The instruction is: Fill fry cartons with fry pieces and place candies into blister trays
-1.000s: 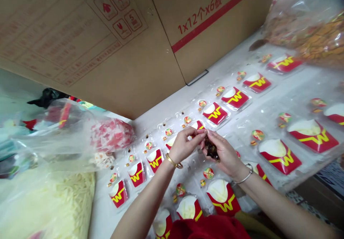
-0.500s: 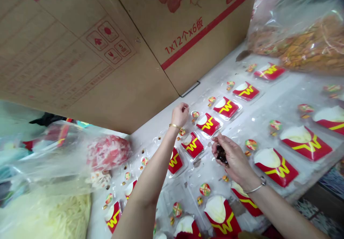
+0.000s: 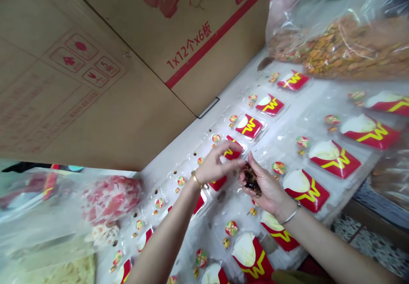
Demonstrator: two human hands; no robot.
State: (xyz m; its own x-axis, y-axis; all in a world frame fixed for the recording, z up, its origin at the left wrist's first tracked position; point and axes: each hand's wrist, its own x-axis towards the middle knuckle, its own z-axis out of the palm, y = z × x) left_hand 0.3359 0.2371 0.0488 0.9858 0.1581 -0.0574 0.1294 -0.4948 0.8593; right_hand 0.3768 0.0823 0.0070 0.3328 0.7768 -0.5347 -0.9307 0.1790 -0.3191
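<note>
My right hand (image 3: 263, 186) is curled around a small heap of dark brown pieces (image 3: 252, 181), too small to identify. Beside it, my left hand (image 3: 220, 162) has its thumb and fingers apart, reaching toward that heap; nothing shows between them. Below both hands lie clear plastic blister trays (image 3: 287, 130) in rows. Their wells hold red fry-box shapes with a yellow zigzag (image 3: 249, 126), round pizza-like pieces (image 3: 231, 228) and tiny burger-like pieces (image 3: 226, 242). Single dark brown pieces (image 3: 175, 172) sit along the far row's edge, left of my left hand.
A large cardboard box (image 3: 128, 105) stands along the table's far side. Bags of orange-brown pieces (image 3: 348, 45), pink-and-white pieces (image 3: 111, 196) and pale yellow pieces (image 3: 70, 271) lie around the trays. The table edge (image 3: 361, 182) runs along the right.
My left hand has come back from the far row to beside my right hand, its fingers spreading. The right hand still holds the brown pieces. The view has shifted to the right.
</note>
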